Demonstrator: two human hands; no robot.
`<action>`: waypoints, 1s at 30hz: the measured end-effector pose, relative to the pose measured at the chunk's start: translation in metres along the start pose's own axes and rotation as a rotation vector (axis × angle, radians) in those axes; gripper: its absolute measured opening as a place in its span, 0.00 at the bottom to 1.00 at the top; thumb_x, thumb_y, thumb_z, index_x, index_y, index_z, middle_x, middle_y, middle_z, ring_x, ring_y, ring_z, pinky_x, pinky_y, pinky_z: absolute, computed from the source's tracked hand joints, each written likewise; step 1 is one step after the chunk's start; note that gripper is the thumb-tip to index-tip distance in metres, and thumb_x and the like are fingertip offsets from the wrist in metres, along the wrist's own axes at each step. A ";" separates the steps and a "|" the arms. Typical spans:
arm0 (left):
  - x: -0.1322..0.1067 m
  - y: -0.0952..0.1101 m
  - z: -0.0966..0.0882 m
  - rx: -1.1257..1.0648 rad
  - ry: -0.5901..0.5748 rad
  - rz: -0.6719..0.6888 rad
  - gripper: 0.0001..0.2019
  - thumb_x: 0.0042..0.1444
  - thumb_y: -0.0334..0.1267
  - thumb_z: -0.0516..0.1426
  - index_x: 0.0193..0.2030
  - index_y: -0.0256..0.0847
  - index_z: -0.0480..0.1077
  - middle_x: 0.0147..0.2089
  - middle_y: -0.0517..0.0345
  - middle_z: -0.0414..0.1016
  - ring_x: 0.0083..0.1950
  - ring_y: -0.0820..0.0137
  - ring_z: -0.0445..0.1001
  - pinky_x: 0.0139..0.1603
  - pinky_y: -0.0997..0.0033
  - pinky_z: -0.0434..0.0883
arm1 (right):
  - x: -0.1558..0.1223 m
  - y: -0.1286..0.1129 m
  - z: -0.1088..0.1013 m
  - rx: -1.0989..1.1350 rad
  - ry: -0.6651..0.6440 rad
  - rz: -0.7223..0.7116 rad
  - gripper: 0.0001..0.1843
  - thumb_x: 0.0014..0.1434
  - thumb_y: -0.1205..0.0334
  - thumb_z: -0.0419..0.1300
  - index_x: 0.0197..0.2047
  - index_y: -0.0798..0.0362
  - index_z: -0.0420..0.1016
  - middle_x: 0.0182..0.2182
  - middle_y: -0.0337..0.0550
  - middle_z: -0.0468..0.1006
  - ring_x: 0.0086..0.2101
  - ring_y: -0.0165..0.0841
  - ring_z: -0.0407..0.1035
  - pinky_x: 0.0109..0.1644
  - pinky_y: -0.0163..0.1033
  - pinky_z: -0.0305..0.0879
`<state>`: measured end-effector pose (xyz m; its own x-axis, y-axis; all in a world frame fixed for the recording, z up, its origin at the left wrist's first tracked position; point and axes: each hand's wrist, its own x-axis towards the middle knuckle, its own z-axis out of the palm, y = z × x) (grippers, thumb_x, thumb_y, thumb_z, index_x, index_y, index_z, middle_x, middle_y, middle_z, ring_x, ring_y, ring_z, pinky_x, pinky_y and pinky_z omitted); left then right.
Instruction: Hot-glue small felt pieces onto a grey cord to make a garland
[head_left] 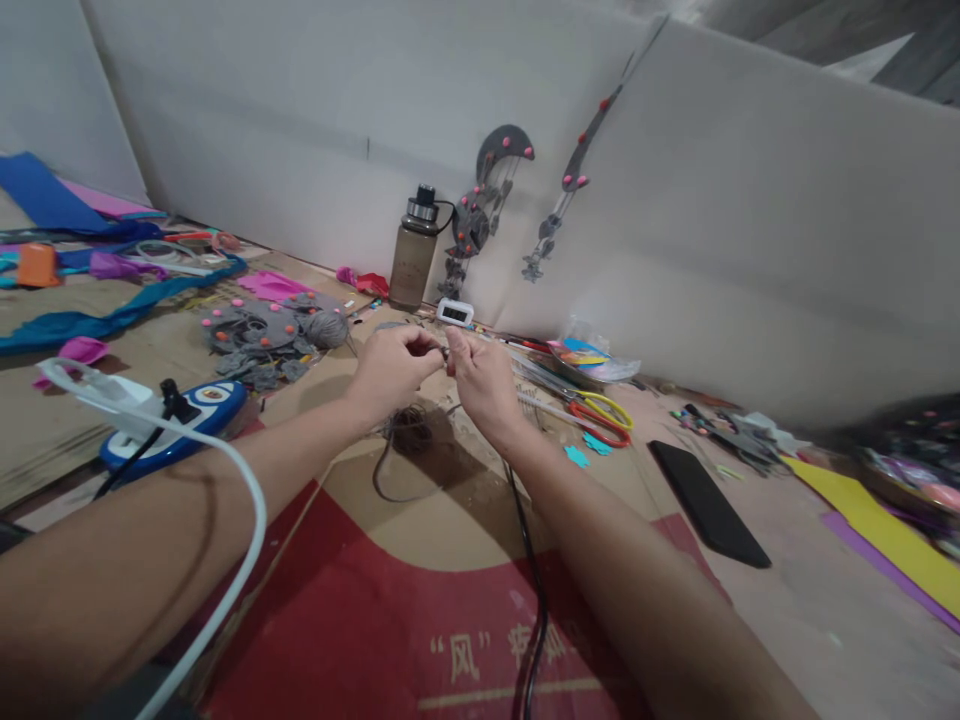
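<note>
My left hand [394, 368] and my right hand [484, 385] meet above the cardboard, their fingertips pinched close together. Something small and dark, with a reddish bit beside it, shows between them; its kind is hidden by the fingers. Below lies a loose bundle of grey-brown cord [409, 430], with one loop [382, 480] spreading out on the cardboard and rising toward my right hand. Left of the hands sit a grey yarn ball [328, 328] and grey felt pieces with pink and orange pompoms [255, 328].
A bottle [412, 260] and a small digital display [455, 313] stand by the white wall. Scissors [600, 415] and a black phone [709, 503] lie to the right. A white cable [251, 500] crosses my left forearm; a black cable [531, 570] passes under my right wrist.
</note>
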<state>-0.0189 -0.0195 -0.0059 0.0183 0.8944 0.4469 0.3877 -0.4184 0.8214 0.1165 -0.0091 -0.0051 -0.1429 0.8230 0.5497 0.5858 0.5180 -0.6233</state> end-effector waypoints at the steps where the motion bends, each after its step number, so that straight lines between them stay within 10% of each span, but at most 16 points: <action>1: 0.000 0.000 0.000 -0.068 0.007 -0.057 0.06 0.47 0.36 0.55 0.27 0.37 0.72 0.22 0.62 0.69 0.21 0.76 0.63 0.23 0.76 0.61 | -0.001 0.000 0.000 0.013 0.000 -0.009 0.28 0.65 0.45 0.42 0.18 0.52 0.60 0.17 0.35 0.63 0.21 0.27 0.57 0.29 0.35 0.49; 11: 0.003 0.003 0.003 -0.580 0.072 -0.363 0.05 0.43 0.36 0.59 0.25 0.36 0.68 0.21 0.62 0.64 0.21 0.78 0.61 0.21 0.78 0.61 | -0.009 -0.008 0.004 0.176 0.115 -0.005 0.04 0.59 0.60 0.52 0.34 0.51 0.64 0.27 0.36 0.69 0.26 0.28 0.60 0.33 0.34 0.55; 30: 0.002 0.006 0.003 -0.828 -0.022 -0.327 0.07 0.44 0.33 0.63 0.31 0.33 0.73 0.29 0.56 0.72 0.29 0.75 0.71 0.32 0.72 0.72 | -0.013 0.000 0.003 0.092 0.164 -0.170 0.11 0.62 0.60 0.51 0.42 0.52 0.74 0.39 0.45 0.78 0.38 0.33 0.70 0.45 0.39 0.63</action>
<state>-0.0135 -0.0201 -0.0013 0.0443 0.9884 0.1454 -0.4133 -0.1144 0.9034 0.1157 -0.0194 -0.0139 -0.0969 0.6773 0.7293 0.4881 0.6709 -0.5582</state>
